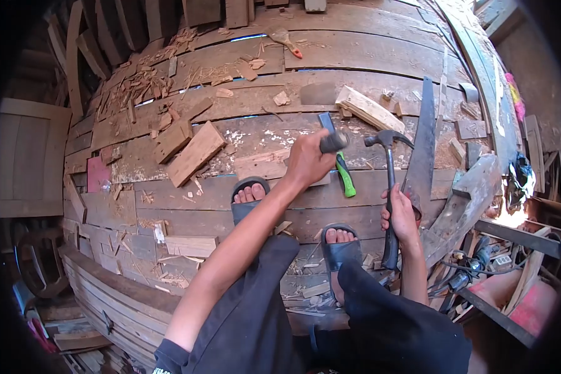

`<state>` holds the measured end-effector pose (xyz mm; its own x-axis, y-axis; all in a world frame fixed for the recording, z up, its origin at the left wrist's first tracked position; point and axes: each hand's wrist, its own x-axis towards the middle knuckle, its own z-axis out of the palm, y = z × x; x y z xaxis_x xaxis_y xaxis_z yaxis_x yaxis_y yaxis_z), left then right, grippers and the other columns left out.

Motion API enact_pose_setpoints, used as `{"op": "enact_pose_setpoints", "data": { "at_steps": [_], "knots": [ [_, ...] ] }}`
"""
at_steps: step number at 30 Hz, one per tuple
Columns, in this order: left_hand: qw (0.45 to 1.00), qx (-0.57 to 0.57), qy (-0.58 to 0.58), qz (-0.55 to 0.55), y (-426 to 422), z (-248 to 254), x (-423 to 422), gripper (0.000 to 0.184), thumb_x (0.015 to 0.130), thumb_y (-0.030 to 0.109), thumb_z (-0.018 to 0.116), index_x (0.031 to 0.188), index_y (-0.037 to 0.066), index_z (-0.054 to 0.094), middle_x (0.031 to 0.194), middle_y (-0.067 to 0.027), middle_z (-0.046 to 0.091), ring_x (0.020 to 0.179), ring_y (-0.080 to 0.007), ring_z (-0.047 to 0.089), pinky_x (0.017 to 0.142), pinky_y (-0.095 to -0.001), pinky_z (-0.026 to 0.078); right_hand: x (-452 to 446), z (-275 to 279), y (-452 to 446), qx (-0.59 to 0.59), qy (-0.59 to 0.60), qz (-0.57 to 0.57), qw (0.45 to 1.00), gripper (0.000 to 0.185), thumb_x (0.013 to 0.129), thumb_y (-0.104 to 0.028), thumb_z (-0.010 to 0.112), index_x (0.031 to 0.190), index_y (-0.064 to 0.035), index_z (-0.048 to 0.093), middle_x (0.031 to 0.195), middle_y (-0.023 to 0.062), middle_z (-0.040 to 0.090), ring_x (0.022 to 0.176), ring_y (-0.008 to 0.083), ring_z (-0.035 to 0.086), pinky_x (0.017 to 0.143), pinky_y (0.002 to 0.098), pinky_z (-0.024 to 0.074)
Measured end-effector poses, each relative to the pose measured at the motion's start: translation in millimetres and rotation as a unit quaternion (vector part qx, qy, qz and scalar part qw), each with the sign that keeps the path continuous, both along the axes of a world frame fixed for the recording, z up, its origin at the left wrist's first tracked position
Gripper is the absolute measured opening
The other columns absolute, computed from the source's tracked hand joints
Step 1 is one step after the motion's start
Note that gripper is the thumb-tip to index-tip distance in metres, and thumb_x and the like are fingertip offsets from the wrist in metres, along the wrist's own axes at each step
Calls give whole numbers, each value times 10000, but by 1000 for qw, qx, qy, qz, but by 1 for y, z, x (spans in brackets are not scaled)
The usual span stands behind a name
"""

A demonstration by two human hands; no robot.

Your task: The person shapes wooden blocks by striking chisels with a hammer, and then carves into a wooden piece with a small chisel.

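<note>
My left hand point(308, 159) is closed around a dark cylindrical tool handle point(335, 142), its end pointing right; the rest of that tool is hidden. Beneath the hand is a pale wood block point(260, 164) on the planks. A tool with a green and black handle point(345, 177) lies beside the hand, and a flat bluish blade point(326, 121) that seems to belong to it shows above the fist. My right hand point(402, 215) grips a claw hammer point(389, 162) midway along its shaft, head pointing away from me. Close to the right hand is a handsaw point(422, 143).
Wood offcuts point(196, 153) and shavings litter the plank floor point(330, 75). Farther off lie a long wood block point(369, 108) and a paintbrush point(285, 45). My sandalled feet point(343, 249) stand near the work. Stacked boards point(118, 299) run along the left; a cabled power tool point(470, 271) sits at right.
</note>
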<state>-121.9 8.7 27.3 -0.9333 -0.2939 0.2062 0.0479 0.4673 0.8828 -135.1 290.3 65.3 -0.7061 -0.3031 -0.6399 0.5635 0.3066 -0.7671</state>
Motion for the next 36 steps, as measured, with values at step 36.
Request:
{"op": "enact_pose_setpoints", "data": {
  "at_steps": [36],
  "knots": [
    [992, -52, -52, -103, -13, -12, 7, 157, 757, 85, 711, 899, 17, 704, 786, -237, 696, 777, -440, 700, 692, -472, 545, 11, 19, -7, -298, 167, -186, 921, 476, 1142, -555, 336, 1054, -110, 480, 592, -18, 390, 420, 82, 342, 391, 254, 305]
  ]
}}
